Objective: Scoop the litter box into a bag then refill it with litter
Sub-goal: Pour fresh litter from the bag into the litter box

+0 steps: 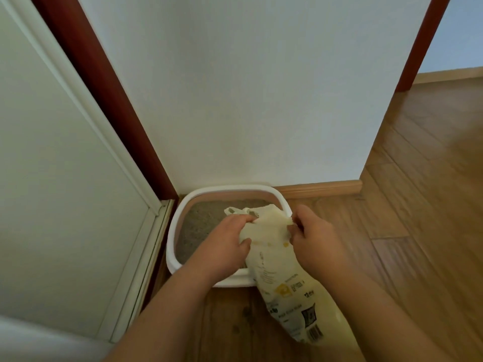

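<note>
A white litter box stands on the wooden floor against the wall, with grey litter inside. A cream litter bag with printed text and a barcode leans over the box's near right corner, its crumpled top above the litter. My left hand grips the bag's top from the left. My right hand pinches the top's right edge. The bag's mouth is folded and I cannot see inside it.
A white wall rises directly behind the box. A door with a dark red frame stands to the left. Wooden floor stretches to the right, with a baseboard along the wall. Dark specks lie on the floor near the box.
</note>
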A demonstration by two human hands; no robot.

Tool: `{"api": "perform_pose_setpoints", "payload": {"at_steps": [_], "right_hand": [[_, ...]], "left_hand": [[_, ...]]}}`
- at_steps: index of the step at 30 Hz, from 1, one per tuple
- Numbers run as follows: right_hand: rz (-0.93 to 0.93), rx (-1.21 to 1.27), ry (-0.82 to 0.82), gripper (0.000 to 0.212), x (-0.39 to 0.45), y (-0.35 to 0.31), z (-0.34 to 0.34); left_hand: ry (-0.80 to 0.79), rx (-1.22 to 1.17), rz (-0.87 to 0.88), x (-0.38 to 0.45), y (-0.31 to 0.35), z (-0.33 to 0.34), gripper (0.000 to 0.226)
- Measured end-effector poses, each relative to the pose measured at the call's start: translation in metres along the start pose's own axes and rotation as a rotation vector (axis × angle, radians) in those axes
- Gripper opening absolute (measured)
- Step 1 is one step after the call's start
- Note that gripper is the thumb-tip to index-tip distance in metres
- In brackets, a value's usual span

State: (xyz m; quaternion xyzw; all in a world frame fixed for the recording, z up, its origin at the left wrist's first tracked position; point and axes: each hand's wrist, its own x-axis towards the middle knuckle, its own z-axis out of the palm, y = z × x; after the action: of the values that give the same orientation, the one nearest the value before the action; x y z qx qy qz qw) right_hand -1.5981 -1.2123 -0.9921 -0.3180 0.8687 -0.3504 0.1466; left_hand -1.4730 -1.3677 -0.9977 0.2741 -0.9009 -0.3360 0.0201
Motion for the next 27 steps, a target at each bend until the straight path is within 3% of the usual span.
{"api": "perform_pose_setpoints", "payload": {"at_steps": [5,12,15,18,27], "right_hand": [[0.05,0.008,-0.027,0.015,0.0,0.005,-0.015],[0.06,-0.043,-0.049,0.003,-0.006,0.008,-0.024],[0.07,-0.021,-0.04,0.014,-0.006,0.007,-0.026],[0.07,-0.048,-0.045,0.015,-0.006,0.005,-0.026],[-0.02,0.022,0.266,0.009,-0.011,0.005,-0.021]], "left_hand": [[0.013,0.089,0.032,0.012,-0.02,0.006,0.061],[0.053,0.026,-0.027,0.027,-0.026,0.015,0.069],[0.063,0.093,-0.085,0.033,-0.031,0.02,0.036],[0.173,0.169,-0.02,0.036,-0.033,0.018,0.009],[0.248,-0.012,0.014,0.026,-0.017,0.009,0.011]]}}
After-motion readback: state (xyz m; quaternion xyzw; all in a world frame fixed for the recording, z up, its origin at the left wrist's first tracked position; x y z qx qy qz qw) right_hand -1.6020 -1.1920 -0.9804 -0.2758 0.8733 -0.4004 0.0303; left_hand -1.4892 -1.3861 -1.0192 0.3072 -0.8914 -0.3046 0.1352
